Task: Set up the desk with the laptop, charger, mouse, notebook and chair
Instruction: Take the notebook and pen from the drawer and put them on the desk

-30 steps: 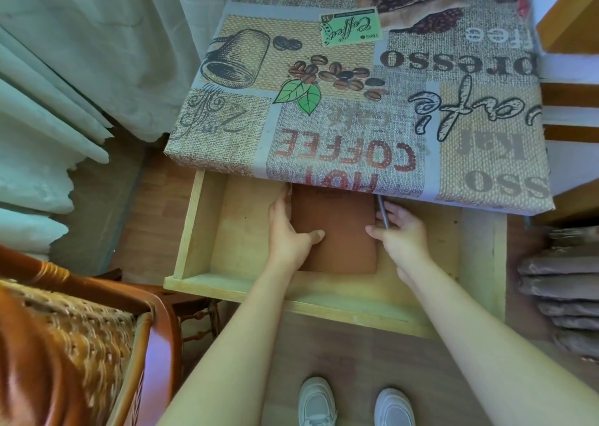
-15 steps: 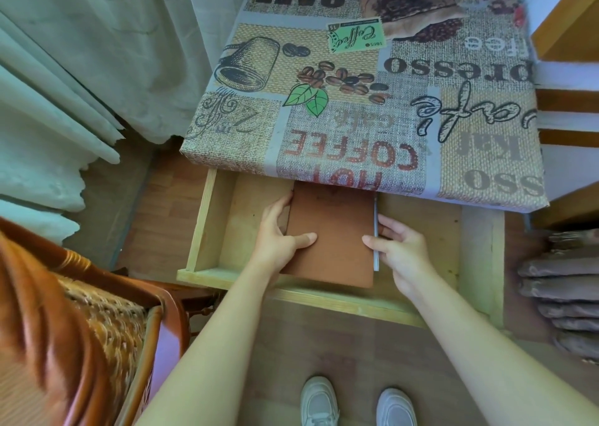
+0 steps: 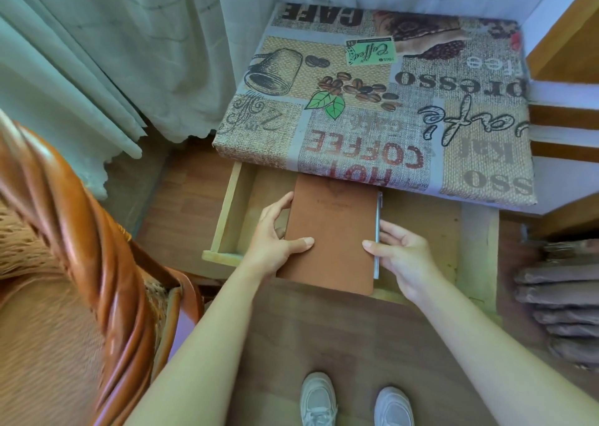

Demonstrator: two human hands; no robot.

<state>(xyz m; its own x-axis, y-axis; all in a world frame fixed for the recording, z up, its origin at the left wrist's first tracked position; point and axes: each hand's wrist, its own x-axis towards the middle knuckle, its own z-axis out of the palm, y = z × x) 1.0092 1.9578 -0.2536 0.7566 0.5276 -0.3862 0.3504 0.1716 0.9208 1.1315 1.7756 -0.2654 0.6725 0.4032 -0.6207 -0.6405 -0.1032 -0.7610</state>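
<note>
A brown notebook (image 3: 337, 231) is held between both hands above the open wooden drawer (image 3: 227, 215) of the desk (image 3: 405, 108), its near end past the drawer's front edge. My left hand (image 3: 275, 237) grips its left edge, thumb on the cover. My right hand (image 3: 398, 254) grips its right edge, where a silver pen (image 3: 377, 237) lies along the notebook. The desk top carries a coffee-print cloth. A wicker chair with an orange-brown frame (image 3: 97, 263) stands at the left. No laptop, charger or mouse is in view.
Pale curtains (image 3: 113, 53) hang at the left and behind the desk. A stack of brown folded cloth (image 3: 564, 302) lies at the right. Wooden shelving (image 3: 567, 127) stands at the right of the desk. My two white shoes (image 3: 356, 403) are on the brown floor below.
Both hands have drawn the notebook and pen out from under the desk top toward me, so its near end now sticks out past the drawer front. The view has shifted left, toward the chair.
</note>
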